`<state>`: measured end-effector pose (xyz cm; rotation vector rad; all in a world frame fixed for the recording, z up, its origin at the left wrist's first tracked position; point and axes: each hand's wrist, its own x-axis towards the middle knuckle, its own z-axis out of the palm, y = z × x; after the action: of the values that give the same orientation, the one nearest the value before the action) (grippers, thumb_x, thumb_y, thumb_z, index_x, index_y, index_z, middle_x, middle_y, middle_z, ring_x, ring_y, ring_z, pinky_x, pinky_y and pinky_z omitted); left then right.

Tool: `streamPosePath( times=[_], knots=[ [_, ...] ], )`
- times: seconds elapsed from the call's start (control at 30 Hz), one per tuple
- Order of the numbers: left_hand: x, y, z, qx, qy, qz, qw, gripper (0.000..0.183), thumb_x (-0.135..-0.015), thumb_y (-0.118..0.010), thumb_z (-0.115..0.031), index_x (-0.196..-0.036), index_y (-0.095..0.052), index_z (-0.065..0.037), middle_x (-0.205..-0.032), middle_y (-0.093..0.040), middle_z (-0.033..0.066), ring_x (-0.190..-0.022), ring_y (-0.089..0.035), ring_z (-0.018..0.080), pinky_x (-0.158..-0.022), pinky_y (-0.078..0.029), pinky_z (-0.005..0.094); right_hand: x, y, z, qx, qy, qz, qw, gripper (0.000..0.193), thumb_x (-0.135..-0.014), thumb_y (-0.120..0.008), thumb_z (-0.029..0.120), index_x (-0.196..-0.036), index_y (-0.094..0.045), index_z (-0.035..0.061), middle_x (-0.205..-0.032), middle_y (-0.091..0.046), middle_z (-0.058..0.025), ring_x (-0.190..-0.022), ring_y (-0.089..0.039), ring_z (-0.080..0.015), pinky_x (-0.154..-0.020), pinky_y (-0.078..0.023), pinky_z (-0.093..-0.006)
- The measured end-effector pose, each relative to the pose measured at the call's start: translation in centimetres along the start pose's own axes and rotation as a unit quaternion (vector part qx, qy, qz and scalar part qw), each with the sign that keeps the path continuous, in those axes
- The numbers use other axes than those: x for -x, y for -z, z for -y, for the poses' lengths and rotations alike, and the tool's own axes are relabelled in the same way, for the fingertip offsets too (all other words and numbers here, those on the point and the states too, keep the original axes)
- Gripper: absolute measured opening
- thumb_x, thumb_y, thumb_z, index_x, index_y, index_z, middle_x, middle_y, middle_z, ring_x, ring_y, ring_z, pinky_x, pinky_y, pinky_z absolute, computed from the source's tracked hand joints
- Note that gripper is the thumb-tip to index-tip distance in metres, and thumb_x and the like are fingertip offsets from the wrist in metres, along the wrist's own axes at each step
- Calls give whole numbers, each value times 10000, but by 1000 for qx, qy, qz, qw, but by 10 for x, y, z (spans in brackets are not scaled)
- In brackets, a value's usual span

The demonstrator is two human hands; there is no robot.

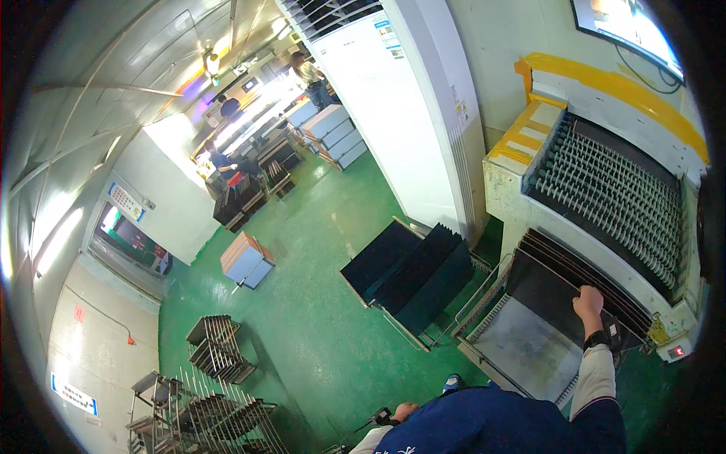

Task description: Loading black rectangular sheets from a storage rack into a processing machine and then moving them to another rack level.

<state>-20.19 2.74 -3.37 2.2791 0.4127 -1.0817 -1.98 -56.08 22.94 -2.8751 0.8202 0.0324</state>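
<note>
My right hand (588, 306) is closed at the upper edge of a dark flat panel (541, 291), the front one of several leaning in a metal rack cart (484, 352). A dark band circles that wrist. The cart has a pale, worn base plate (522, 352) and toothed rails along its sides. Low beside my body is my left hand (404, 412), only partly showing; its fingers cannot be made out, and no object is visible in it.
Behind the cart stands a machine with rows of rollers (612, 193). Left of it is another rack with dark panels (423, 280). A tall white cabinet unit (401, 106) rises beyond. Empty metal racks (204, 408) stand lower left, a box stack (247, 261) mid-floor. People work at the far benches.
</note>
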Motion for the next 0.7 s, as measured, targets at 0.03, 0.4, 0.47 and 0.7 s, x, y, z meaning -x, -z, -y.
streamPosePath(
  times=[0.03, 0.4, 0.47, 0.7],
  knots=[
    [0, -1, 3, 9, 17, 0, 1000, 425, -752, -502, -430, -940, -646, -78, -1026, -622, 176, -954, -580, 353, -812, -462, 394, 2, 2, 3, -1, 4, 7, 1000, 200, -683, -666, 176, -828, -636, 42, -889, -633, -162, -888, -602, -329, -764, -480, -419],
    [5, 8, 14, -217, -194, 12, 957, 370, -713, -572, -381, -888, -657, -66, -1018, -633, 156, -953, -592, 325, -823, -469, 379, 16, -6, 3, -7, 13, 16, 1000, 214, -682, -701, 208, -806, -625, 51, -875, -628, -148, -883, -602, -324, -743, -483, -422],
    [5, 4, 11, -126, -127, -9, 984, 368, -718, -571, -373, -906, -660, -71, -1029, -630, 155, -955, -592, 328, -821, -471, 381, 17, -7, 0, -10, 13, 13, 1000, 216, -680, -702, 209, -805, -627, 50, -887, -628, -148, -891, -600, -321, -748, -482, -418],
    [23, 22, -35, -41, -2, -33, 999, 369, -722, -573, -355, -941, -666, -73, -1027, -629, 162, -955, -591, 341, -812, -474, 386, 24, 48, -12, -46, 17, -31, 998, 282, -634, -712, 165, -878, -653, 35, -897, -630, -182, -889, -597, -349, -776, -475, -413]
  ],
)
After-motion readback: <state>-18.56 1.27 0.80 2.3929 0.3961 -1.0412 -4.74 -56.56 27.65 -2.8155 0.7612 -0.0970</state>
